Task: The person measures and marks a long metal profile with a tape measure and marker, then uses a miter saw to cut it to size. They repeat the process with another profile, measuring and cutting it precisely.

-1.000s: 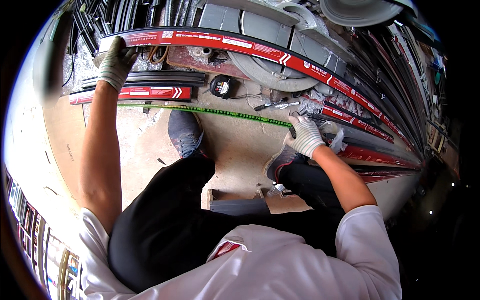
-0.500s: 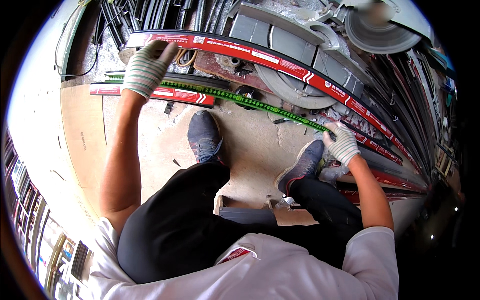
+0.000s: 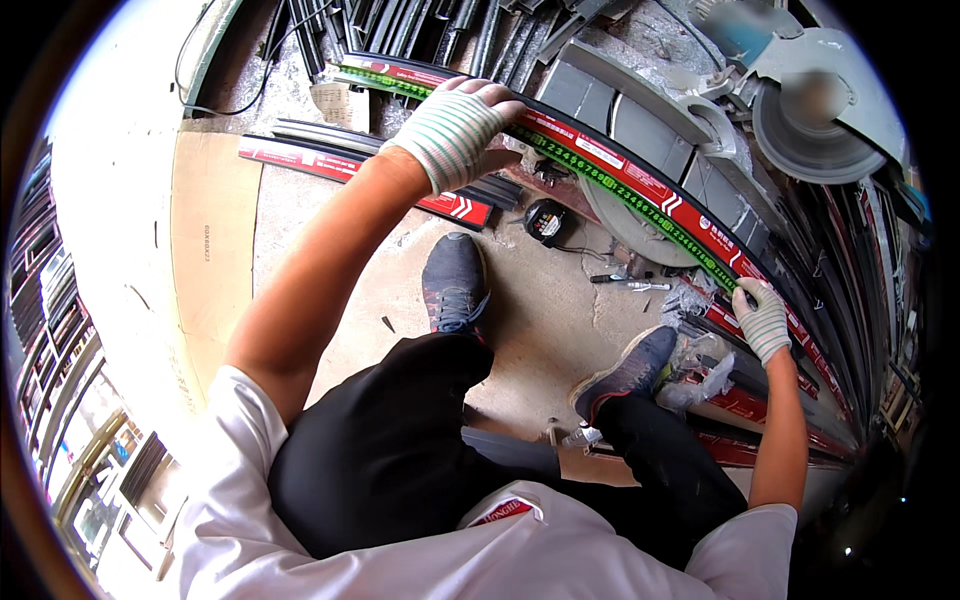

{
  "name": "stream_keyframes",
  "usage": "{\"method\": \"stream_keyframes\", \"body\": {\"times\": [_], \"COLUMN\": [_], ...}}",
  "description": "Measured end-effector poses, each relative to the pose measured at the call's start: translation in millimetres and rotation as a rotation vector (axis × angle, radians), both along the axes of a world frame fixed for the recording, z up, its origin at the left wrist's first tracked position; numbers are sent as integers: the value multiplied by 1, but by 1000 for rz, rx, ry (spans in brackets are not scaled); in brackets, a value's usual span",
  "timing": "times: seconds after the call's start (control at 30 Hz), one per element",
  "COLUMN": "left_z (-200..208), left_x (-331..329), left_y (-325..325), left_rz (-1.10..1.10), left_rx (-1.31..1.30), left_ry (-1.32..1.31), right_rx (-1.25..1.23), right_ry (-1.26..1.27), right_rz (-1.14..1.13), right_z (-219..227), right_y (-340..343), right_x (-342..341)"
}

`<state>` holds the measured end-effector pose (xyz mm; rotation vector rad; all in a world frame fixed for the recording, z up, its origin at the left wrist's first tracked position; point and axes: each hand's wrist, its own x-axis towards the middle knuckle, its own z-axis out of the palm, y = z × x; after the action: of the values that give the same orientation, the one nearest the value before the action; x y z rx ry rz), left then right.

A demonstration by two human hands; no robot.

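A long dark metal profile (image 3: 598, 152) with a red printed face runs slantwise across the upper middle. Along its near edge lies a green measuring tape (image 3: 612, 188) with black markings. My left hand (image 3: 452, 132), in a striped knit glove, is closed across both, fingers over the profile's far side and thumb below. The tape's left end sticks out beyond that hand. My right hand (image 3: 764, 322), gloved too, pinches the tape near its right end, close against the profile. Bare fingertips show at both gloves.
Beyond the profile stands a grey cutting saw (image 3: 625, 115) with a round blade (image 3: 815, 125). Shorter red-faced profiles (image 3: 300, 158) lie at left. A black tape measure (image 3: 546, 220) and markers (image 3: 640, 284) rest on the floor by my shoes (image 3: 455, 285). Dark bars (image 3: 830, 260) are bundled at right.
Both hands have brought the green tape away from the short profiles and up against the long profile. My left hand has moved right, onto that profile. The whole view has shifted.
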<state>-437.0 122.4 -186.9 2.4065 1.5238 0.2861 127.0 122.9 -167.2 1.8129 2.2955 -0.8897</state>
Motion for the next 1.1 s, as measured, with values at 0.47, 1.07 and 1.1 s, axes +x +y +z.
{"method": "stream_keyframes", "body": {"times": [0.47,1.07,1.1], "left_z": [-20,-19,-23], "left_x": [-6,-3,-3], "left_y": [25,35,35], "left_rz": [-25,-23,-33], "left_rx": [-1,-102,-89], "left_ry": [113,94,85], "right_rx": [-18,-30,-23], "right_ry": [-15,-294,-302], "right_rz": [23,108,105], "right_z": [-11,-8,-8], "right_y": [32,53,52], "right_x": [20,1,1]}}
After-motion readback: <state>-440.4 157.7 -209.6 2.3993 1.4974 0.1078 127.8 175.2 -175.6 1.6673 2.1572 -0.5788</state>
